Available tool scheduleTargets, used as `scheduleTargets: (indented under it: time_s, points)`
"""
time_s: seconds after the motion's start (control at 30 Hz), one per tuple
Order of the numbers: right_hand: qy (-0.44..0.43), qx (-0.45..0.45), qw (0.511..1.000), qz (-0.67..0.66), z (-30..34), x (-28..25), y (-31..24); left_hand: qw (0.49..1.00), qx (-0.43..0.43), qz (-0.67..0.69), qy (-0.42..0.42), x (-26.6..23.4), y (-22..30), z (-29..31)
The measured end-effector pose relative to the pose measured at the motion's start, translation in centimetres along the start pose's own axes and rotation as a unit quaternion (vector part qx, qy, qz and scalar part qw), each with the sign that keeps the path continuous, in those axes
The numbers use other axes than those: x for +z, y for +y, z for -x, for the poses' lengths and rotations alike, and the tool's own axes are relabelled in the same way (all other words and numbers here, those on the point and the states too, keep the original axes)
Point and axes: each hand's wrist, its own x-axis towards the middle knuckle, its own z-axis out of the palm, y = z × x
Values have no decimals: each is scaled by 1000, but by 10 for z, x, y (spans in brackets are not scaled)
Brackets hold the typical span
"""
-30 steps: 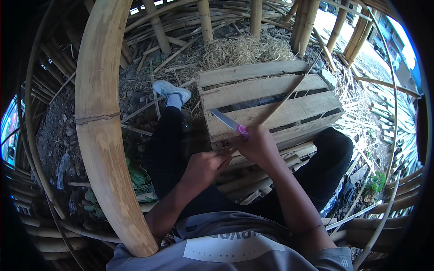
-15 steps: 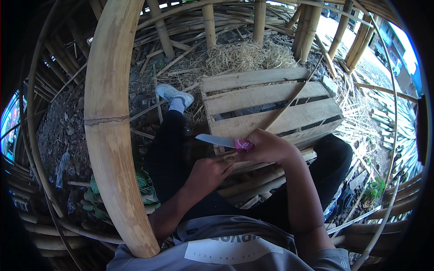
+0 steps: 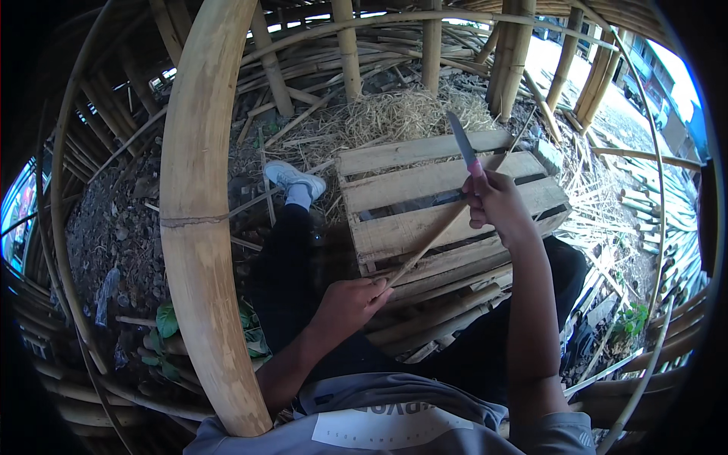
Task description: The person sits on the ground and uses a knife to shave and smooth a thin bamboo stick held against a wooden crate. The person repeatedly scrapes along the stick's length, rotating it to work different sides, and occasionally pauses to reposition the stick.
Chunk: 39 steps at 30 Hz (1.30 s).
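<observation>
My left hand (image 3: 350, 305) is closed round the near end of a thin bamboo strip (image 3: 428, 246), low over the front of the wooden crate. The strip slants up and away to the right across the slats. In my right hand (image 3: 497, 203) is a knife (image 3: 461, 142) with a pink handle, its blade pointing up and slightly left. That fist sits beside the strip over the crate; whether its fingers also touch the strip I cannot tell. Beneath both hands lies the slatted wooden crate (image 3: 425, 182), with dark gaps between its boards.
A thick bamboo pole (image 3: 199, 189) rises close on my left. Straw (image 3: 417, 110) is heaped behind the crate, before upright bamboo posts (image 3: 346, 53). Cut bamboo pieces (image 3: 656, 227) lie at the right. My shoe (image 3: 292, 180) rests on the littered ground left of the crate.
My right hand has moved up, away from my left hand, and the knife has swung from pointing left to pointing up. More of the strip now shows between the hands.
</observation>
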Motion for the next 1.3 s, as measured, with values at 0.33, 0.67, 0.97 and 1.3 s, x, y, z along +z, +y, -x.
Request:
scheduleTargets:
  time_s: [0.33, 0.67, 0.97, 1.3]
  points:
    - [67, -93, 924, 366, 6, 10, 93, 997, -40, 66, 3, 3, -8, 0]
    - [122, -150, 912, 363, 11, 19, 101, 995, -60, 84, 5, 0, -5, -3]
    - [13, -99, 907, 408, 26, 23, 104, 996, -41, 83, 9, -4, -4, -5]
    - [-22, 34, 927, 373, 10, 9, 79, 1000, 18, -16, 17, 0, -9, 0]
